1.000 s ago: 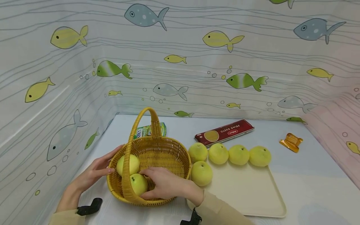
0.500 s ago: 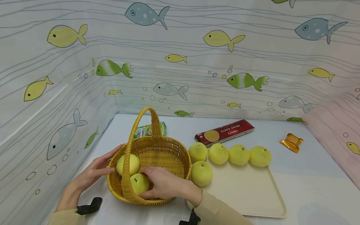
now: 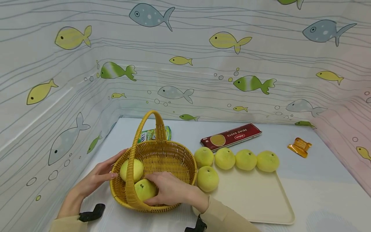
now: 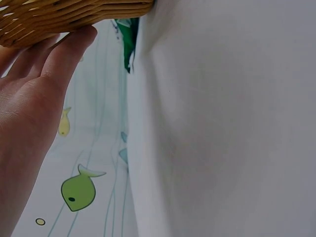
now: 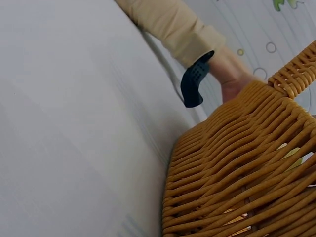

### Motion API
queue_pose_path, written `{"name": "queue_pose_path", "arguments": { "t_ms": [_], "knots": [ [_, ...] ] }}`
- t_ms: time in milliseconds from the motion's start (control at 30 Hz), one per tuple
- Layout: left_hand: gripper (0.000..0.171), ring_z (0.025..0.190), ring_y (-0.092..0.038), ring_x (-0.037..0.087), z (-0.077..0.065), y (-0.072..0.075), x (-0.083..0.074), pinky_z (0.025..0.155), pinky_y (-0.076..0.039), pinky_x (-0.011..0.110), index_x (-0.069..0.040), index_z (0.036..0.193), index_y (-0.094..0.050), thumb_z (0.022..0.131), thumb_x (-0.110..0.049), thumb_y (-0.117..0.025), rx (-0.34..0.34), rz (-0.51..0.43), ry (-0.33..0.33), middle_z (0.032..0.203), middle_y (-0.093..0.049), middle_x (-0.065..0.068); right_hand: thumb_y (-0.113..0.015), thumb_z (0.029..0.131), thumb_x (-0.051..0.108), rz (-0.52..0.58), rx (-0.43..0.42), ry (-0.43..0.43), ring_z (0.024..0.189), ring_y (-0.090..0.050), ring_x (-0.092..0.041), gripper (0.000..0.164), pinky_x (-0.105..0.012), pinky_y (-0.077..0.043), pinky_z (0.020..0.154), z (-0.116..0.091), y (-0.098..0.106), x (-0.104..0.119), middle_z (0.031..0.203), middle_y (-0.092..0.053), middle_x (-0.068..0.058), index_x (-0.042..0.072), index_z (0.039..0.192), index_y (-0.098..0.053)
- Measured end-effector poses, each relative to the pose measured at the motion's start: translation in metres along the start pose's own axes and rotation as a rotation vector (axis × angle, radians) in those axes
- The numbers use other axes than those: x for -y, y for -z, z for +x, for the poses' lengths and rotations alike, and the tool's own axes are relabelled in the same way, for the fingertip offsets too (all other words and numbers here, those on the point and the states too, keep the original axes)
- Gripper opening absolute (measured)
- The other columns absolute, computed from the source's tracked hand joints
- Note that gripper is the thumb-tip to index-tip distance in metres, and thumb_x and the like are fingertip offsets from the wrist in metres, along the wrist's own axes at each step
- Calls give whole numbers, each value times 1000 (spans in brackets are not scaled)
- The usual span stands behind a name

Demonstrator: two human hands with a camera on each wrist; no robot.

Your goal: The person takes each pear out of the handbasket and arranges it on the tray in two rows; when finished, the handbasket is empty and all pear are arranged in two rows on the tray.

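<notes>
In the head view a golden wicker basket (image 3: 171,161) with a tall arched handle stands at the left. Two yellow-green citrus fruits are inside: one (image 3: 136,169) toward the left wall, the other (image 3: 145,190) nearer the front, partly behind the handle. My right hand (image 3: 171,190) reaches in over the rim and grips the front fruit between thumb and fingers. My left hand (image 3: 99,175) touches the basket's left side, thumb at the rim. In the left wrist view the straight fingers of the left hand (image 4: 34,94) lie against the wicker wall (image 4: 74,17).
Right of the basket lies a cream tray (image 3: 255,196), with several citrus fruits (image 3: 246,159) along its back and left edges. Behind are a red pasta-style box (image 3: 232,137) and a green packet (image 3: 149,135). An orange wrapper (image 3: 300,147) lies far right. Fish-patterned walls surround the table.
The front fruit has shifted slightly to the right and turned a little in my right hand. My left hand and the basket hold their place.
</notes>
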State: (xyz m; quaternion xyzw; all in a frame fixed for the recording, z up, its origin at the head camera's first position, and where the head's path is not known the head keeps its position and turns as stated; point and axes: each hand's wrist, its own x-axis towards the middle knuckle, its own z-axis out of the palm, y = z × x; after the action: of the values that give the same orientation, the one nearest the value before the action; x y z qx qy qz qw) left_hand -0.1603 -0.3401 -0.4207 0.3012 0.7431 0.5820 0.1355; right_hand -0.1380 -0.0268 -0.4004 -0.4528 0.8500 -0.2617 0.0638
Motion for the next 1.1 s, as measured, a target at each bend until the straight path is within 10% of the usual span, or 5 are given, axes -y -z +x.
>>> {"name": "queue_pose_path", "arguments": {
  "t_ms": [500, 1100],
  "knots": [
    [72, 149, -17, -5, -1, -4, 0, 109, -27, 9, 1, 159, -10, 95, 7, -43, -3, -25, 26, 167, -5, 18, -83, 80, 43, 190, -187, -40, 107, -62, 1, 67, -14, -49, 90, -19, 35, -1, 121, -70, 4, 12, 136, -60],
    [73, 150, -15, -4, 0, -1, -2, 110, -25, 9, 1, 159, -10, 95, 9, -43, -2, -10, 7, 167, -4, 19, -89, 74, 29, 422, -384, -198, 114, -67, -20, 71, -29, -56, 92, -102, 105, -23, 133, -65, -5, 8, 136, -61]
  ]
}}
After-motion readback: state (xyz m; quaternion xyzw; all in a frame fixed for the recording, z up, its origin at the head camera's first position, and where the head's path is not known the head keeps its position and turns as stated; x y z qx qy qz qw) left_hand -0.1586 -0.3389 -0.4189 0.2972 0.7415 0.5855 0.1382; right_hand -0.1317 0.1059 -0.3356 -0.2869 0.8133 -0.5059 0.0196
